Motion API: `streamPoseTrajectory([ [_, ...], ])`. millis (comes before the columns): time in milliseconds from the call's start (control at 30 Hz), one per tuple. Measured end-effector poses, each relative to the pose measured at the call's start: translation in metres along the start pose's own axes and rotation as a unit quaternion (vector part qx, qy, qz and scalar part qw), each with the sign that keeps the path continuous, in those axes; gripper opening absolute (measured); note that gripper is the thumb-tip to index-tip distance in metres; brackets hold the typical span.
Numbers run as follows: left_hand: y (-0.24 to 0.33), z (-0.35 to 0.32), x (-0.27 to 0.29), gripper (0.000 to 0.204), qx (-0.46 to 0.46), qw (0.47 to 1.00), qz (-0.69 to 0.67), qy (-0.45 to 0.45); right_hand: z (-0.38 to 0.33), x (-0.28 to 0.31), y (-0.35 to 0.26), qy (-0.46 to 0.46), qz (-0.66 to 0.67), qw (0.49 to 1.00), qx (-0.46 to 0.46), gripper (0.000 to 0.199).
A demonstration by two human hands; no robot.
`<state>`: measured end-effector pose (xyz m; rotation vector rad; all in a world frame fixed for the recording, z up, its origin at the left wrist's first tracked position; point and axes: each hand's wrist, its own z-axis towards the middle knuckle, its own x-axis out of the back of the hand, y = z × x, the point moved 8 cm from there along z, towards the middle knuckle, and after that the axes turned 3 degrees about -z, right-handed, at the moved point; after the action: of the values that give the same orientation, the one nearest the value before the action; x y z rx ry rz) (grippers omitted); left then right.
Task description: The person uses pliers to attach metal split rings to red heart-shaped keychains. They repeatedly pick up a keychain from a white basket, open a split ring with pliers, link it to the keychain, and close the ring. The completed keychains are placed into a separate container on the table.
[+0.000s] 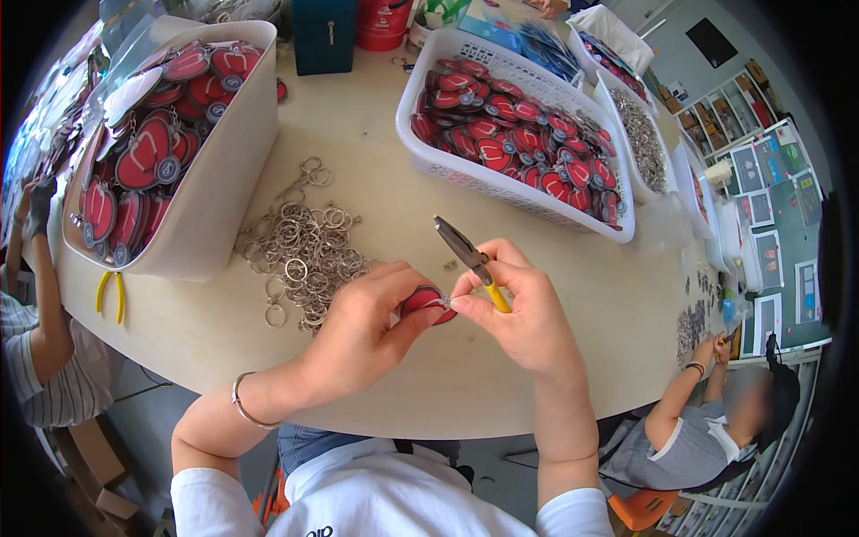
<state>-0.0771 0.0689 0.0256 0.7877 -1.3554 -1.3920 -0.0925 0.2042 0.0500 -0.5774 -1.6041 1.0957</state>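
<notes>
My left hand (358, 322) is closed round a red keychain pendant (424, 304), low over the table's front part. Between the fingers of my right hand (530, 318) sits a pair of pliers (463, 243) with yellow grips, its dark jaws pointing up and left, away from the pendant. The right thumb and forefinger also pinch the small metal end of the pendant, whose details are too small to make out. Just beyond my left hand lies a loose heap of silvery key rings with short chains (300, 255).
A tall white bin (228, 161) of red pendants stands at the left, with yellow-handled pliers (111, 295) at its foot. A white basket (514, 186) of similar pendants is at the far right, beside a tray of metal parts (637, 134). People sit at both sides.
</notes>
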Motion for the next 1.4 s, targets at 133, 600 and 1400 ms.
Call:
streamPoseTrajectory([
  [133, 0.008, 0.001, 0.0, 0.011, -0.022, 0.999, 0.03, -0.008, 0.004, 0.0, 0.001, -0.038, -0.001, 0.999, -0.002, 0.009],
  [600, 0.023, -0.005, 0.001, 0.011, -0.187, 0.965, 0.174, 0.056, 0.002, -0.002, -0.01, -0.034, -0.138, 0.988, 0.058, 0.012],
  [1400, 0.029, -0.039, 0.037, 0.022, -0.307, 0.923, 0.19, 0.131, 0.116, -0.079, 0.0, 0.091, -0.288, 0.946, 0.114, 0.019],
])
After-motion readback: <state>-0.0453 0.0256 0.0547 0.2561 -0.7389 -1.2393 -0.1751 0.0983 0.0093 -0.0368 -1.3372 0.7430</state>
